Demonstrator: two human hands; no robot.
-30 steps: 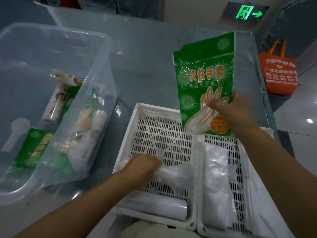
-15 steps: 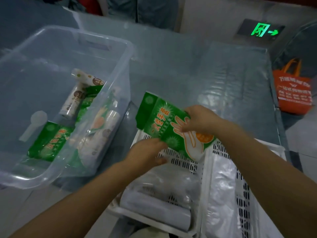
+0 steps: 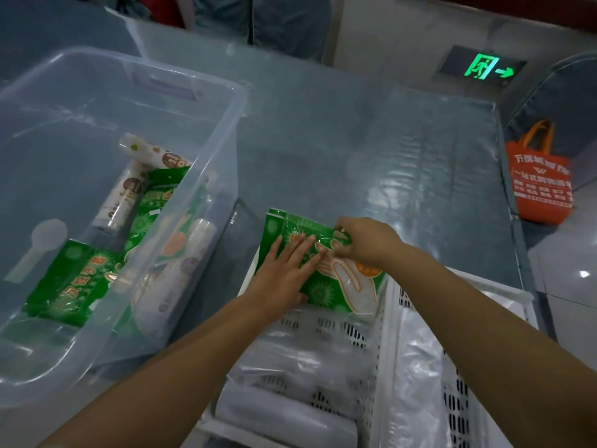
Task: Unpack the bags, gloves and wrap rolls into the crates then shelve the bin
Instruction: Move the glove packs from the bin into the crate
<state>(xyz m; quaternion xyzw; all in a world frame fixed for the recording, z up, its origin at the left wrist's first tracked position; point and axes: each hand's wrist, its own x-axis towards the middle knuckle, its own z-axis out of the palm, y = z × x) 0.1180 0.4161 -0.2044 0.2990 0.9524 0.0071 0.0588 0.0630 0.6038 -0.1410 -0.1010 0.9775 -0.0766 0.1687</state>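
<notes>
A green pack of disposable gloves [image 3: 342,286] lies across the far end of the left white crate [image 3: 381,357]. My left hand [image 3: 284,273] presses flat on it with straight fingers. My right hand [image 3: 368,240] pinches its upper edge. White rolls [image 3: 287,418] and clear bags lie in the near part of that crate. The right white crate [image 3: 458,412] holds clear plastic bags [image 3: 420,376]. The clear bin [image 3: 226,176] at left still holds another green glove pack [image 3: 71,282] and wrap rolls [image 3: 119,198].
A grey plastic-covered table top [image 3: 355,150] stretches beyond the crates. An orange tote bag [image 3: 539,185] hangs off its far right edge. A green exit sign [image 3: 484,67] glows on the wall behind. A person's clothing shows at the top.
My right hand has brought the glove pack down from mid-air into the left crate. My left hand left the rolls and now presses flat on the pack.
</notes>
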